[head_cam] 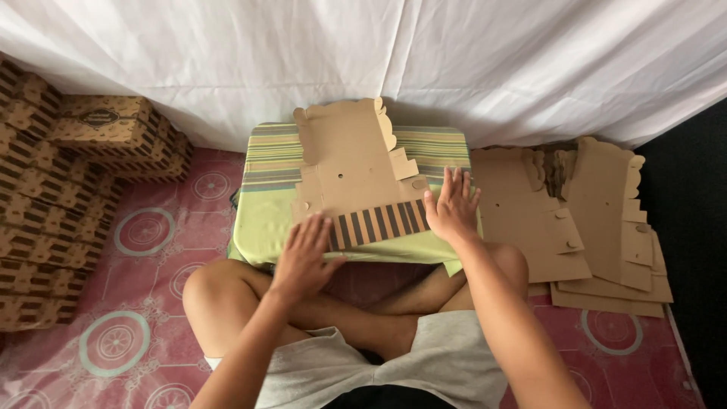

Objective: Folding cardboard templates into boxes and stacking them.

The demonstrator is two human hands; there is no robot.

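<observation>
Far left: a stack of folded boxes [53,189], brown with dark stripes, stands piled against the white curtain [454,53]; all are closed, so what is inside cannot be told.
Floor: a pink patterned mat [144,250] with pale round medallions runs under everything.
Middle: a small surface [265,220] covered in yellow-green striped cloth sits just in front of the person's crossed legs.
On the surface: one flat cardboard blank [356,174], unfolded, lies on the cloth; its long axis runs away from the person, the scalloped end pointing toward the curtain, the striped printed flap folded up along the near edge.
Left hand [303,254]: fingers spread, palm flat, pressing down on the left end of the striped flap at the surface's near edge.
Right hand [452,208]: fingers fanned wide, palm flat, pressing on the right end of the same flap where it meets the plain brown panel.
Both hands: neither pinches anything; they rest on top of the blank, well apart from each other.
Right: a pile of flat blanks [583,220], plain brown side up, lies on the mat just beside the surface, overlapping one another, scalloped ends toward the curtain.
</observation>
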